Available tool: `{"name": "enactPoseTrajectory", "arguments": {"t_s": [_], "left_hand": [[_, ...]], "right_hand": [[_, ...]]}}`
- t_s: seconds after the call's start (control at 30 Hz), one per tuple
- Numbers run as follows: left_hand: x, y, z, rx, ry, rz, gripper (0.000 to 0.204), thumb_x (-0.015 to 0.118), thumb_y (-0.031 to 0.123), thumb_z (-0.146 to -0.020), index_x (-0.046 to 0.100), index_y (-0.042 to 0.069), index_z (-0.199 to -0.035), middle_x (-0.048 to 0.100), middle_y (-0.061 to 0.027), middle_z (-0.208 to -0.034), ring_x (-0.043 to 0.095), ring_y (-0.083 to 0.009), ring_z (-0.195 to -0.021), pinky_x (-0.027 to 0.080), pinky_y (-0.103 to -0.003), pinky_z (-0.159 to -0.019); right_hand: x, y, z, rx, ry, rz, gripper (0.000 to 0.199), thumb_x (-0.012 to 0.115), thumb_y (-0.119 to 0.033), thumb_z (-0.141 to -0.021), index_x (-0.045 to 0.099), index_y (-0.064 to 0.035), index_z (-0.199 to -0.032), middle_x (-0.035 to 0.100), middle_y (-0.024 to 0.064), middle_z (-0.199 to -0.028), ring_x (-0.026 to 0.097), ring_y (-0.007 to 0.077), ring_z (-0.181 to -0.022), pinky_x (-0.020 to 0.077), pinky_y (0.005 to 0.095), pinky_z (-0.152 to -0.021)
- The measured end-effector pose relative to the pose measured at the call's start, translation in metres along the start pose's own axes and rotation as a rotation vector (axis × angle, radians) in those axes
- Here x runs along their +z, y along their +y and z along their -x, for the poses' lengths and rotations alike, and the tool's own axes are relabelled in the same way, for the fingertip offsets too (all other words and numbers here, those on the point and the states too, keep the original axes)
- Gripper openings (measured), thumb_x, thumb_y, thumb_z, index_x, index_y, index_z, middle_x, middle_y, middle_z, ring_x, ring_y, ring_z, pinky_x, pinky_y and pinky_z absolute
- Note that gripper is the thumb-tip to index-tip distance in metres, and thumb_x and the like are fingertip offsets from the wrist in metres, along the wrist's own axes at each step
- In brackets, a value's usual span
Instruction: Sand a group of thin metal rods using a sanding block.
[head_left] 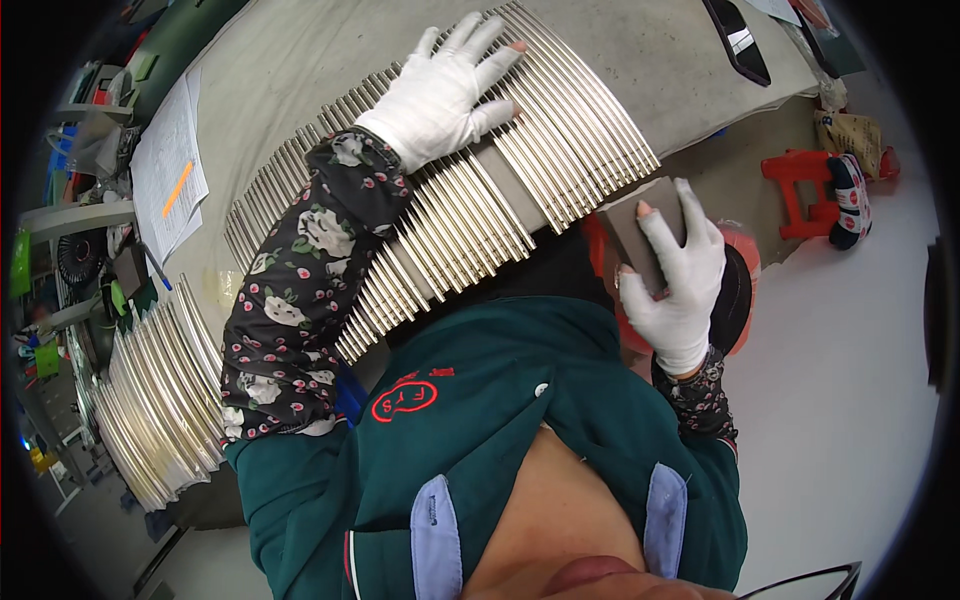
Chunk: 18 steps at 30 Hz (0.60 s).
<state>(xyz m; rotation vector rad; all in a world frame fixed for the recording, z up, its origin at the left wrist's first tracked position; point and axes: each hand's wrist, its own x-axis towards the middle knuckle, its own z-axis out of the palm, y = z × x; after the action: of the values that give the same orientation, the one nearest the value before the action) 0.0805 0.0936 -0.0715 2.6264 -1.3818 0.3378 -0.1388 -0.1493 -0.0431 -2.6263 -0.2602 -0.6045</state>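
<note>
My left hand (445,88), in a white glove with cut fingertips, lies flat with fingers spread on a long row of thin metal rods (560,150) laid side by side on the grey table (300,60). My right hand (678,285), also gloved, grips a grey rectangular block (640,225) just off the table's near edge, right of the rods. A floral sleeve covers my left forearm, which lies across the rods.
A second stack of metal rods (160,400) lies at the left. Papers with an orange pen (170,180) rest on the table's left end. A dark flat device (735,40) sits at the far right. A red stool (800,195) and an orange seat (745,290) stand on the floor.
</note>
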Motion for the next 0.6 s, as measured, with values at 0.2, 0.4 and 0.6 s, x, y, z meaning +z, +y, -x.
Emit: {"name": "enactPoseTrajectory", "arguments": {"t_s": [0.2, 0.4, 0.6], "left_hand": [[-0.002, 0.016, -0.002, -0.064, -0.138, -0.119, 0.068, 0.044, 0.055, -0.098, 0.035, 0.013, -0.152, 0.028, -0.0223, -0.157, 0.024, -0.0381, -0.147, 0.019, -0.056, -0.119], [-0.001, 0.013, 0.000, -0.065, -0.161, -0.111, 0.070, 0.043, 0.056, -0.098, 0.035, 0.012, -0.152, 0.029, -0.0232, -0.156, 0.024, -0.0391, -0.147, 0.019, -0.058, -0.118], [-0.001, 0.011, -0.001, -0.061, -0.167, -0.102, 0.070, 0.042, 0.056, -0.098, 0.035, 0.011, -0.152, 0.029, -0.0238, -0.156, 0.024, -0.0398, -0.147, 0.020, -0.058, -0.118]], "right_hand": [[0.004, -0.012, -0.002, -0.003, -0.045, 0.050, 0.069, 0.077, -0.013, -0.055, 0.064, -0.0137, -0.123, 0.048, 0.0293, -0.138, 0.057, 0.0403, -0.104, 0.0490, 0.0456, -0.087], [0.027, -0.031, -0.044, -0.049, -0.028, 0.173, 0.058, 0.075, -0.019, -0.063, 0.064, -0.0129, -0.120, 0.052, 0.0246, -0.124, 0.058, 0.0387, -0.095, 0.0499, 0.0455, -0.075], [0.010, -0.033, -0.047, -0.139, -0.038, 0.133, 0.061, 0.075, -0.018, -0.063, 0.063, -0.0129, -0.123, 0.052, 0.0254, -0.127, 0.058, 0.0393, -0.098, 0.0500, 0.0462, -0.077]]}}
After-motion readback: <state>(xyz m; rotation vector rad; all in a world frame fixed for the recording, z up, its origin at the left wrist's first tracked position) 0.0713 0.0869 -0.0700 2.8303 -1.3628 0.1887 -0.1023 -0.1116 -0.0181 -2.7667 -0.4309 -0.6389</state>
